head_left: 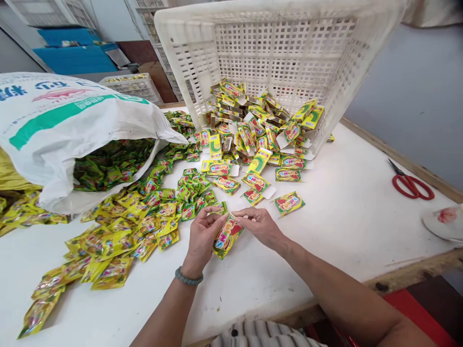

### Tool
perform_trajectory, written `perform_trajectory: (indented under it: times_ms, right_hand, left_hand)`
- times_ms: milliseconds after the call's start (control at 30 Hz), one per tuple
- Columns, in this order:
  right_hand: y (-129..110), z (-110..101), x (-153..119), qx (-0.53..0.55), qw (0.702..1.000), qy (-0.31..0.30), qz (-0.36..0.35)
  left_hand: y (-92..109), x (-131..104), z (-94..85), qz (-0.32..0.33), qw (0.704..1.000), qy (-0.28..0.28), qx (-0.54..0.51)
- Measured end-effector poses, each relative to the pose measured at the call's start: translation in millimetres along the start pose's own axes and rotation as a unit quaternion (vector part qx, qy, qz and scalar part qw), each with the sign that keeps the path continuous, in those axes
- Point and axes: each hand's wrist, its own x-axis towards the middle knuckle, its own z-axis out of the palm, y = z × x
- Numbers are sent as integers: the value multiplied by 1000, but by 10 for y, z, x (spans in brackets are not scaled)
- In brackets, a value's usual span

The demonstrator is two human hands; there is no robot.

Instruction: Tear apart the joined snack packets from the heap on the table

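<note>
A small yellow-and-green candy box (228, 236) with bright lettering is held tilted above the white table. My left hand (203, 235) grips its left side between thumb and fingers. At the box's upper end, the fingertips of my right hand (258, 225) are pinched together on the edge. What lies inside the box is hidden. Left of my hands lie heaps of yellow candy packets (115, 241) and green candy packets (191, 190). Beyond them, more small boxes (256, 161) spill forward, several with white flaps open. One box (289, 203) lies alone to the right.
A white plastic crate (282, 53) tipped on its side holds many boxes. The white woven sack (108, 120) at left gapes open, full of green packets. Red-handled scissors (412, 185) and a pale dish-like object (444, 221) lie at right. The table's wooden edge (408, 277) runs along the front.
</note>
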Motion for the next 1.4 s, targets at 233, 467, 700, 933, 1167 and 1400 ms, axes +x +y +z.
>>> perform_trajectory:
  times_ms: [233,467,700,933,1167,1400]
  right_hand:
    - [120,19,70,154,980,64,107]
    - [39,4,-10,81,996,11,38]
    - [106,147,-121,-184,968,70,-157]
    - [139,176,-77,-167,973,51,-149]
    - [296,-148,155,-432,877,134,-159]
    - [353,-71,123,-583,788,71,-185]
  left_hand:
    - [-16,-5,33,7,1000,5,14]
    - [-16,5,-5,26,999,21,6]
    - [-30,-3,-33,58,998,19,8]
    - [8,-2,-14,35,999,9,25]
    - [100,-115,-12,-118,929,-258,237]
    - [508,-145,-396,104,838,-63,531]
